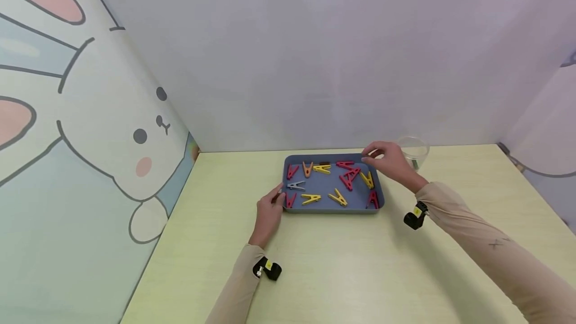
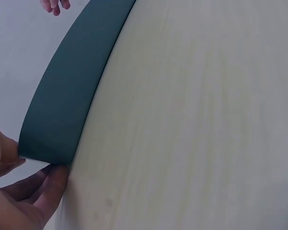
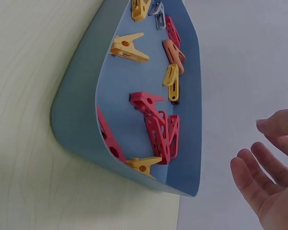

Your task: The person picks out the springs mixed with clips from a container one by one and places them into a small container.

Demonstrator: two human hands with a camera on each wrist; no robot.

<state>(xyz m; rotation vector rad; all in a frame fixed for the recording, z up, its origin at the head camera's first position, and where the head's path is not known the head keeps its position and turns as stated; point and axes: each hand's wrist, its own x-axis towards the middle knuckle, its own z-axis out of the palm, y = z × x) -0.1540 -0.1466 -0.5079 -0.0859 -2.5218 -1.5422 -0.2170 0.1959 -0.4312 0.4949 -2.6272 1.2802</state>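
A blue-grey tray (image 1: 330,210) lies on the table, holding several plastic clothespins: red (image 3: 157,136), yellow (image 3: 129,48), one orange (image 1: 308,169) and one grey (image 1: 296,185). At its near left corner my left hand (image 1: 267,216) grips the tray; in the left wrist view the fingertips (image 2: 55,184) touch the end wall. Above the far right corner hovers my right hand (image 1: 389,161), its thumb and fingers loosely bent and apart in the right wrist view. Nothing shows between them. Some red clothespins overlap near the tray's right side.
Just behind the right hand stands a clear round container (image 1: 413,148), with something dark low inside it. The pale wooden table (image 1: 333,264) meets a light wall (image 1: 315,89) at its far edge. A cartoon rabbit panel (image 1: 103,129) borders the left side.
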